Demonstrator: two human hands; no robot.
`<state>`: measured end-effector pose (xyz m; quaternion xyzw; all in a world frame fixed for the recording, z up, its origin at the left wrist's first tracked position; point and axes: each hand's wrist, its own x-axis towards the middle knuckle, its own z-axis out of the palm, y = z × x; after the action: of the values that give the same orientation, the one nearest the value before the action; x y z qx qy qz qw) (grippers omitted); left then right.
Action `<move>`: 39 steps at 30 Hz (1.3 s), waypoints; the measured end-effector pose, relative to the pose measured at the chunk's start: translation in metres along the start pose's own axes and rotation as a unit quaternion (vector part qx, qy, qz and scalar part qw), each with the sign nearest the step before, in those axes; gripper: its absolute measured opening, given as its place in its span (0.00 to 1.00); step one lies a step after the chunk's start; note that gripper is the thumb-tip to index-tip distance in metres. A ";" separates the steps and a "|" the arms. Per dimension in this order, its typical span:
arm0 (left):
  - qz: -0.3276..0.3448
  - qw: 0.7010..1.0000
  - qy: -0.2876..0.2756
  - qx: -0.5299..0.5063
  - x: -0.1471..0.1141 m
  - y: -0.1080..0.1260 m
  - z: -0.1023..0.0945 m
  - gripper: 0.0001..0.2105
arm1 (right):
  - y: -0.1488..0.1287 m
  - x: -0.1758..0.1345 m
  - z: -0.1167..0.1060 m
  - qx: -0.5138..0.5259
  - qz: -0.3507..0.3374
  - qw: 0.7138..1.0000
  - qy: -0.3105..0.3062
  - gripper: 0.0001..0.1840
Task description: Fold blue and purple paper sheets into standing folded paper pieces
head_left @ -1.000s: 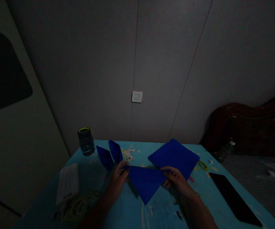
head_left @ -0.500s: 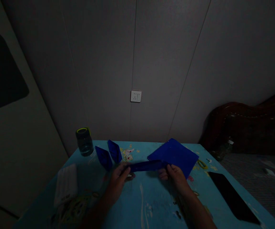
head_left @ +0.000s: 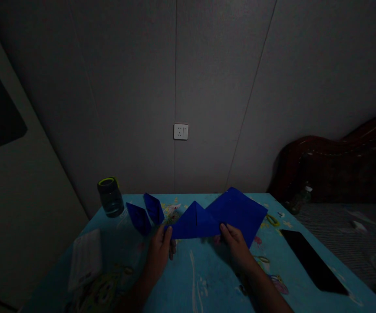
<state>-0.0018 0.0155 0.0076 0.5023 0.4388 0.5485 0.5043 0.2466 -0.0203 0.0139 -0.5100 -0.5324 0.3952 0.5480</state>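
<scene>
Pinching peaked, folded blue paper [head_left: 191, 225] at nine o'clock with left hand [head_left: 159, 247], at three with right hand [head_left: 236, 244]. Likely light, easily creased; best gripped by corners.

No words, brand or number can be read. The white case [head_left: 85, 256] at the left bears small dark marks near its lower edge, too blurred to make out. The wall socket [head_left: 181, 131] has a tiny mark on its switch half, too small to tell. Prints on the blue tablecloth [head_left: 179, 274], flowers and cartoon figures among them, show only as pictures.
</scene>
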 end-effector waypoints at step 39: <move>0.054 0.992 0.041 0.110 0.005 0.001 -0.009 0.21 | 0.003 -0.002 0.011 0.041 -0.009 0.995 0.087 0.26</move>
<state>-0.0110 0.0202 0.0081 0.5549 0.4884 0.5437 0.3974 0.2355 -0.0202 0.0100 -0.5146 -0.4711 0.3659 0.6159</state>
